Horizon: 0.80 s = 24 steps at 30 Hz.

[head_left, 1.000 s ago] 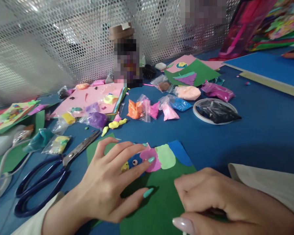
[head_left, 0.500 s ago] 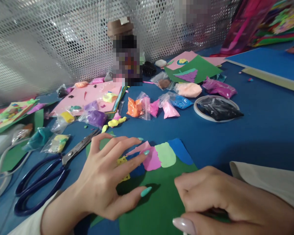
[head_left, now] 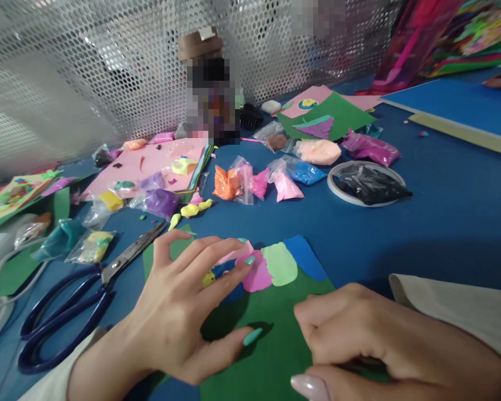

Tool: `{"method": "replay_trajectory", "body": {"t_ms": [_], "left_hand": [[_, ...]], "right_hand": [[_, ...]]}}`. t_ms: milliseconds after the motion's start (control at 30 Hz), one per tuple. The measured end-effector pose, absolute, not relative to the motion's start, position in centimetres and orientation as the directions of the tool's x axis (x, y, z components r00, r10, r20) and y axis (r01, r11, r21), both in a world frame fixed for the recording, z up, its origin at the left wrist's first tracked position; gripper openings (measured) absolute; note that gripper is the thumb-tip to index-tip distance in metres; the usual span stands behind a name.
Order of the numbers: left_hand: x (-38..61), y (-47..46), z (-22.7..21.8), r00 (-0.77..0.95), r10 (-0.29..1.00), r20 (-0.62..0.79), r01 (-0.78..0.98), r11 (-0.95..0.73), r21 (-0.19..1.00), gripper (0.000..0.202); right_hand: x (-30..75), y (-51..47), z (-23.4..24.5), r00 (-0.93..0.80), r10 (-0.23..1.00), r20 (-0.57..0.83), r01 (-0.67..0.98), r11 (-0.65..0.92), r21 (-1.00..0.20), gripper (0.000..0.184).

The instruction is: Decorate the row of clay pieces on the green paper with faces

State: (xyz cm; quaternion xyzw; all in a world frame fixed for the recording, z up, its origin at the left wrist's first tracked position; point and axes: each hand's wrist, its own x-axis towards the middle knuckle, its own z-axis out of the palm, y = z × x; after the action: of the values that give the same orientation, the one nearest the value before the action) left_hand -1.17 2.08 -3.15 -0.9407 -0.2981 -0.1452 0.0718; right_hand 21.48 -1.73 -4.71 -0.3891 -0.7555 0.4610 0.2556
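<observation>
My left hand (head_left: 192,301) is spread over a dark green sheet (head_left: 271,334), its fingers reaching onto a row of flat clay patches at the sheet's far edge. The index fingertip rests on a magenta patch (head_left: 258,274). To its right lie a pale green patch (head_left: 280,264) and a blue patch (head_left: 307,259). Part of a yellow patch with dark dots (head_left: 209,278) shows between the fingers; more is hidden below them. My right hand (head_left: 354,340) is closed over the sheet's right side, thumb against curled fingers. Whatever it may hold is hidden.
Large scissors (head_left: 104,278) with dark blue handles lie to the left. Further back are bags of orange clay (head_left: 226,182), purple clay (head_left: 161,203) and black clay (head_left: 371,184), the black one on a round white lid. A perforated metal screen (head_left: 108,72) stands behind.
The view has shifted slightly, so most things sit a little further left. The left fingers have moved slightly over the patches, covering more of the yellow one. The right hand stays closed.
</observation>
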Motion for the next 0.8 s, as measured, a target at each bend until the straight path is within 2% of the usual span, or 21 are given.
{"method": "replay_trajectory", "body": {"t_ms": [200, 567, 700, 800], "left_hand": [[-1.1, 2.1, -3.0, 0.786, 0.526, 0.326, 0.564, -0.825, -0.027, 0.041], [-1.3, 1.7, -3.1, 0.78, 0.542, 0.312, 0.584, -0.81, -0.051, 0.044], [-1.3, 1.4, -3.2, 0.766, 0.539, 0.35, 0.598, -0.797, -0.084, 0.042], [-1.4, 1.4, -3.4, 0.784, 0.519, 0.342, 0.582, -0.806, -0.11, 0.045]], "right_hand": [[21.6, -1.3, -4.4, -0.628, 0.778, 0.007, 0.358, 0.296, -0.886, 0.034], [21.6, -2.2, -5.7, -0.5, 0.864, 0.062, 0.366, 0.276, -0.889, 0.03], [21.5, -1.9, -5.1, -0.586, 0.809, 0.054, 0.346, 0.31, -0.886, 0.036], [21.4, -1.7, -4.5, -0.588, 0.808, 0.044, 0.361, 0.31, -0.88, 0.039]]}}
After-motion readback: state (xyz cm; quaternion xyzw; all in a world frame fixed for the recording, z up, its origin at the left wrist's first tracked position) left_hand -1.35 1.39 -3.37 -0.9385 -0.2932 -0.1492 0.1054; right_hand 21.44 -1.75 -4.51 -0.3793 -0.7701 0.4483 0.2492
